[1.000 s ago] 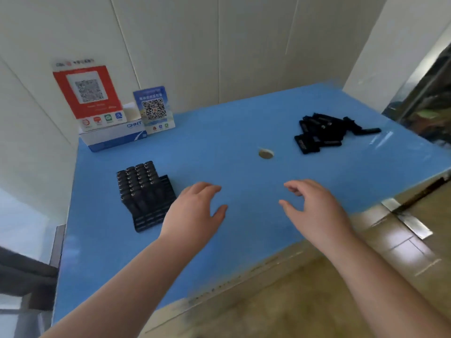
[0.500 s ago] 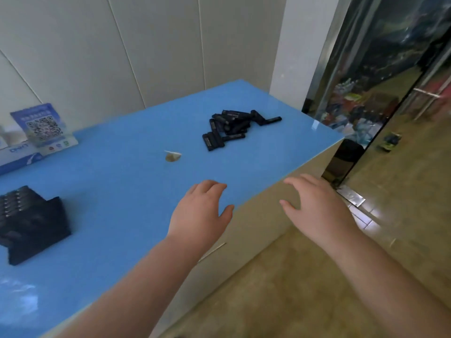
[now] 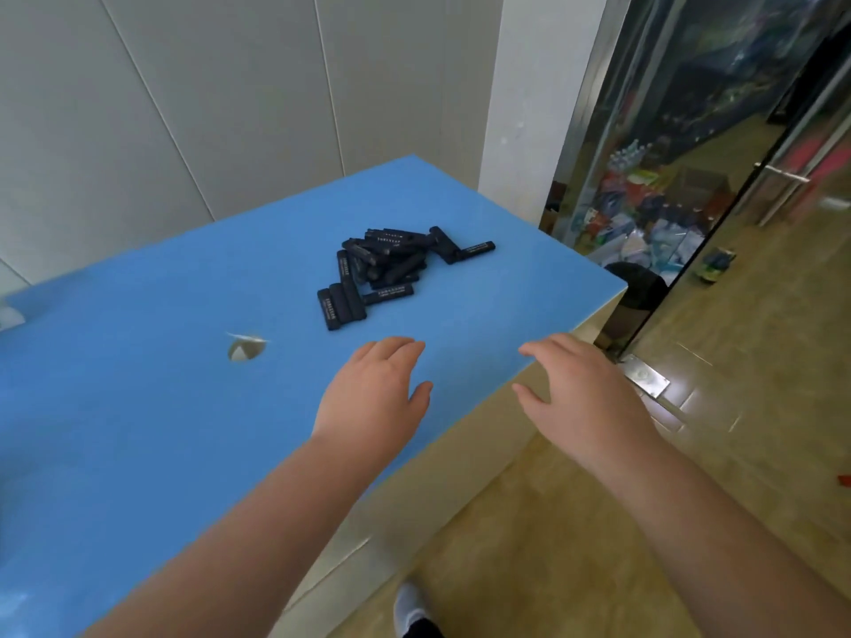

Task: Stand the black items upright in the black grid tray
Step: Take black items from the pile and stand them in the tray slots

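Observation:
A loose pile of several small black stick-shaped items lies flat on the blue table, toward its far right corner. My left hand hovers over the table just in front of the pile, fingers relaxed, holding nothing. My right hand floats beyond the table's front edge, above the floor, fingers spread and empty. The black grid tray is out of view to the left.
A round hole with something pale in it sits in the tabletop left of my left hand. A glass door with a metal frame stands to the right. The wooden floor and my shoe show below.
My view has swung to the right: the grid tray and the QR code signs have left the frame and the pile now sits nearer the middle. Both hands stay open and empty.

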{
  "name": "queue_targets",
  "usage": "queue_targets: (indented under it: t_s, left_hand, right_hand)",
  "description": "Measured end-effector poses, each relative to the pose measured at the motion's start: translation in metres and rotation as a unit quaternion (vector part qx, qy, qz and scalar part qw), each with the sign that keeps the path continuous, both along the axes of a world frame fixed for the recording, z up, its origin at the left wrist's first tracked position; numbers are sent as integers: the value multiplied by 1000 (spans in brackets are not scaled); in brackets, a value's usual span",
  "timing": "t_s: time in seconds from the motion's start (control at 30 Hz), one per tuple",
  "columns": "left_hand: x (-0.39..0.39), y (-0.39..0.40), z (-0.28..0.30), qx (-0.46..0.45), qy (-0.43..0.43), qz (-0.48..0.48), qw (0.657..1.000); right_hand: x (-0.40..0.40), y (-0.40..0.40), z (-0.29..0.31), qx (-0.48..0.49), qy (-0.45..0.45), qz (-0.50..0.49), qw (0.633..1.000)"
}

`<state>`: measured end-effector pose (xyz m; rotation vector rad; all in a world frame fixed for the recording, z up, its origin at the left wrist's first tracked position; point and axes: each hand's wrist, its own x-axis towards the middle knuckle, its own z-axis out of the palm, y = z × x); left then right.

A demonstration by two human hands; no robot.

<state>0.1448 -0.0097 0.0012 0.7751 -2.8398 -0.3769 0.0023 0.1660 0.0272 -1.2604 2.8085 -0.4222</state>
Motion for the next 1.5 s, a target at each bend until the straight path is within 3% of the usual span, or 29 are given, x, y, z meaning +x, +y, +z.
queue_targets:
  t_s: [0.4, 0.67, 0.77, 1.0, 1.17, 1.37, 1.5]
  left_hand:
    - [-80, -90, -26, 43, -33, 47, 997]
    - [-112, -114, -43, -97, -95, 127, 983]
    - [-117, -114, -43, -101, -101, 139, 980]
    - [-137, -108, -31, 69, -66, 159, 983]
    - [-141, -98, -31, 113, -69, 192, 972]
    - [-134, -91, -23, 169, 8, 299, 939]
    - [-129, -89, -14, 203, 55, 348, 914]
  right_hand:
    - [-71, -80, -12, 3, -33, 58, 998]
    - [-127, -118, -28, 6, -67, 116, 991]
    - [-146, -133, -32, 6, -70, 152, 986]
    - [-177, -169, -39, -14, -86, 226, 970]
    - [-186, -201, -43, -37, -75, 285, 955]
    - [-182, -239, -57, -35, -26, 391, 919]
    - [-179, -252, -68, -54, 16, 388, 920]
